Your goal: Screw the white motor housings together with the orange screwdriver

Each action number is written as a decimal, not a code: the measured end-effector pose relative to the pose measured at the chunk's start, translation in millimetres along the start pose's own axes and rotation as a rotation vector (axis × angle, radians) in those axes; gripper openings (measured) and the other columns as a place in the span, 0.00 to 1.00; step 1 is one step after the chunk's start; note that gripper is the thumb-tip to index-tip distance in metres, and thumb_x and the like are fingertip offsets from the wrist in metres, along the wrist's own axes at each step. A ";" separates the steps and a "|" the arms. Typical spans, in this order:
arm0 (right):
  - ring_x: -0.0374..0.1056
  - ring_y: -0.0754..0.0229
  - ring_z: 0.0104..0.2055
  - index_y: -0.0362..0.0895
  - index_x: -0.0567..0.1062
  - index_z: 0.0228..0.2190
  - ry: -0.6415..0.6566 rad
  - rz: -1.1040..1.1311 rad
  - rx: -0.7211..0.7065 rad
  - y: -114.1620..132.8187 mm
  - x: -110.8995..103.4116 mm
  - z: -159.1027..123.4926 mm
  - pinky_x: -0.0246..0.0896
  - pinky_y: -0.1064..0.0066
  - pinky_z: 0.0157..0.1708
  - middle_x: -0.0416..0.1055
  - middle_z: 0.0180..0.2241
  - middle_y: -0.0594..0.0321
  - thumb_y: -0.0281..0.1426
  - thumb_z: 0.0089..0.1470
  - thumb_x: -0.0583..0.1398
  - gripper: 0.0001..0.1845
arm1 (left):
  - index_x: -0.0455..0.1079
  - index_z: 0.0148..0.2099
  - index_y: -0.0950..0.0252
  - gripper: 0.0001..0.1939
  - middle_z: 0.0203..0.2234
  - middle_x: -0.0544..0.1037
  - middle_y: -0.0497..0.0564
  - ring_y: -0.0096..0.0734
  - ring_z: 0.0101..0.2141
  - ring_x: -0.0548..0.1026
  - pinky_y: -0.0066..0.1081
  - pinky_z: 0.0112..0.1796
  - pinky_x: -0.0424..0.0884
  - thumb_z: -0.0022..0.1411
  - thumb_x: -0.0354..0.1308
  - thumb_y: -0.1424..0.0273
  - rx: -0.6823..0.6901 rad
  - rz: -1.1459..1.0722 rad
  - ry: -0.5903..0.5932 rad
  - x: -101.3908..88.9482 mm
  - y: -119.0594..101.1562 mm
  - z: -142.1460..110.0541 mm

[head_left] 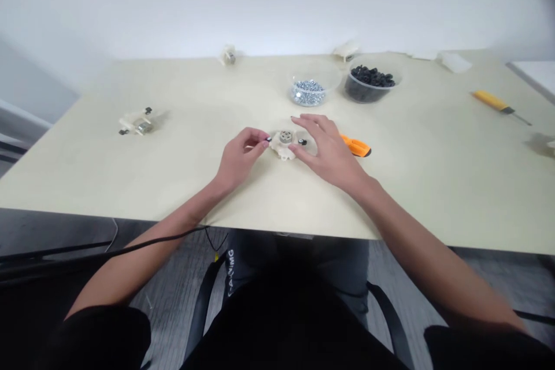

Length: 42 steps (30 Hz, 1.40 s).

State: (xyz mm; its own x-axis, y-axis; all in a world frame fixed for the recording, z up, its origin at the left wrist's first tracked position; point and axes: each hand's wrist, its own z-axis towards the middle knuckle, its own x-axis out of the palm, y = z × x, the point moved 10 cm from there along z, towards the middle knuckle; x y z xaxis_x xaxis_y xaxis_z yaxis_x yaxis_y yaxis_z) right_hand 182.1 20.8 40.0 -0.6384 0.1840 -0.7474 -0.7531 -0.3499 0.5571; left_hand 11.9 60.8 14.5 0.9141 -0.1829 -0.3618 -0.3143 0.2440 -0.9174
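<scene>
A cream plastic housing (pixel 281 149) lies on the tabletop in front of me, with a round metal part (pixel 285 137) set in it and a small black piece (pixel 302 142) on its right side. My left hand (pixel 240 156) pinches a small black piece (pixel 267 139) between finger and thumb at the housing's left edge. My right hand (pixel 327 150) is spread over the table, its thumb touching the housing's right side. Its fingers reach past the far side without closing on it.
An orange-handled tool (pixel 356 146) lies right of my right hand. Behind are a bowl of silver screws (pixel 314 92) and a bowl of black pieces (pixel 368 84). A similar assembly (pixel 139 122) sits left, and a yellow-handled screwdriver (pixel 492 102) lies right.
</scene>
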 end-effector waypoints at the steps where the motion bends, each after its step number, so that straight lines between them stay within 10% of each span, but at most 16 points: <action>1: 0.52 0.45 0.65 0.48 0.64 0.61 0.043 -0.017 -0.004 -3.3 5.7 4.1 0.52 0.48 0.62 0.58 0.62 0.51 0.43 0.59 0.59 0.30 | 0.70 0.39 0.63 0.06 0.37 0.78 0.49 0.27 0.37 0.75 0.30 0.42 0.71 0.61 0.60 0.67 -0.002 0.040 0.012 1.3 4.1 6.2; 13: 0.69 0.56 0.46 0.49 0.77 0.43 0.059 0.222 0.128 -35.3 26.3 21.4 0.64 0.62 0.46 0.72 0.45 0.60 0.44 0.56 0.62 0.16 | 0.72 0.40 0.63 0.07 0.36 0.79 0.51 0.30 0.36 0.75 0.34 0.41 0.70 0.61 0.57 0.68 -0.086 0.110 0.115 8.3 32.8 27.5; 42: 0.69 0.58 0.45 0.50 0.78 0.41 0.049 0.215 0.140 -38.8 23.0 23.1 0.62 0.66 0.44 0.74 0.43 0.63 0.42 0.58 0.60 0.13 | 0.71 0.42 0.63 0.07 0.31 0.76 0.47 0.23 0.28 0.68 0.26 0.32 0.66 0.61 0.58 0.68 0.069 0.297 0.170 20.5 28.3 28.7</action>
State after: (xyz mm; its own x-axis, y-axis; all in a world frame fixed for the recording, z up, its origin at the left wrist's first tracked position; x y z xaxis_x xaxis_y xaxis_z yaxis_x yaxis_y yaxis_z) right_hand 193.0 59.9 9.5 -0.7802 0.0731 -0.6213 -0.6179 -0.2449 0.7471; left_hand 29.1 91.3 -14.1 0.7277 -0.2490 -0.6391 -0.5366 0.3735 -0.7566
